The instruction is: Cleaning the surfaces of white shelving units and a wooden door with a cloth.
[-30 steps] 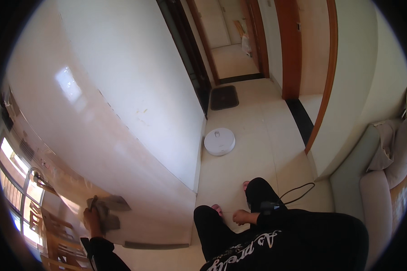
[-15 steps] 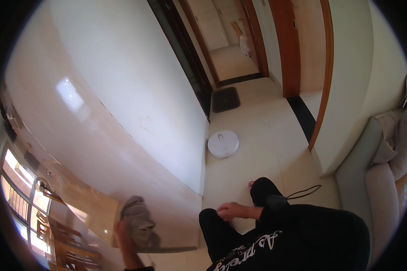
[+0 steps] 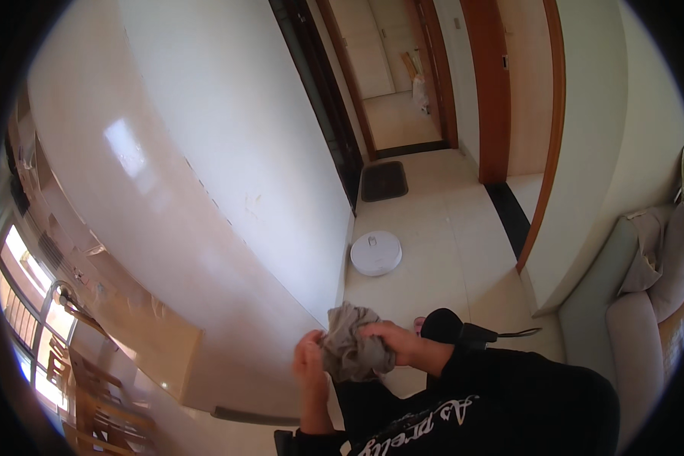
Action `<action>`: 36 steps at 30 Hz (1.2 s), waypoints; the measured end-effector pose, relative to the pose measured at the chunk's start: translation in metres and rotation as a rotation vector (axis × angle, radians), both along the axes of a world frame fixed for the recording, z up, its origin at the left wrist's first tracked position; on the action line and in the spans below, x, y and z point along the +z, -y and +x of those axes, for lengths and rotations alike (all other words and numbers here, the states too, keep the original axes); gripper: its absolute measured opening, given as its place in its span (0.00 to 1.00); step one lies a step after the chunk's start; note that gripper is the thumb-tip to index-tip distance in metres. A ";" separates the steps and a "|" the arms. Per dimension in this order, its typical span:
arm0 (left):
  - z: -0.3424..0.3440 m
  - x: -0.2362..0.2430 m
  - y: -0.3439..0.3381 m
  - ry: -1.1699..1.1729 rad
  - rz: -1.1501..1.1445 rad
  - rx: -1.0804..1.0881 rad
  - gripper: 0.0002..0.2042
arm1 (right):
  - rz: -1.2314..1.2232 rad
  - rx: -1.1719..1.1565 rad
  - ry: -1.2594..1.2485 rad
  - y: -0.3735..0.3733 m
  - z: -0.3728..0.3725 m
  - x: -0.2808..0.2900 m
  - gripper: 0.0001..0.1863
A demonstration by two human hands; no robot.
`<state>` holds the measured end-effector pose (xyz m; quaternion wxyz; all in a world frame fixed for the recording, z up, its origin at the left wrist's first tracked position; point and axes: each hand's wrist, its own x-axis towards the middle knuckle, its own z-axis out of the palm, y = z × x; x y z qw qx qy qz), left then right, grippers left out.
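My right hand (image 3: 395,343) grips a crumpled grey-brown cloth (image 3: 353,357) in front of my body, over my dark-trousered knees. Beside the cloth's left side, my left hand (image 3: 310,361) has bent fingers, slightly blurred; whether they hold the cloth is unclear. A dark strap (image 3: 517,332) sticks out beside my right knee (image 3: 444,327).
A white robot vacuum (image 3: 376,258) lies by the left wall, before a dark mat (image 3: 384,182) and doorways ahead. A grey sofa (image 3: 634,334) stands at right. At left are a wall-side counter (image 3: 159,338), wooden chairs (image 3: 106,403) and a window (image 3: 15,281).
The cloth has moved from the lower left to in front of my body. My left hand moved rightward with it, and my right hand has taken hold of it.
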<state>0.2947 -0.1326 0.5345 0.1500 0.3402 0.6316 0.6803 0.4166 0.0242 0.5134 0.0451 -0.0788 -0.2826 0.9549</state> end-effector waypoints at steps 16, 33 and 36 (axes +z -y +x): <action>0.056 -0.005 0.011 0.835 0.257 -0.513 0.30 | 1.584 -0.251 -0.003 0.006 0.002 0.031 0.29; -0.114 0.169 0.055 -0.555 0.040 0.992 0.24 | 1.223 -0.010 0.267 -0.024 0.036 -0.039 0.21; -0.183 0.256 0.048 -1.525 -0.041 1.117 0.29 | 1.272 0.005 0.284 -0.016 0.030 -0.048 0.20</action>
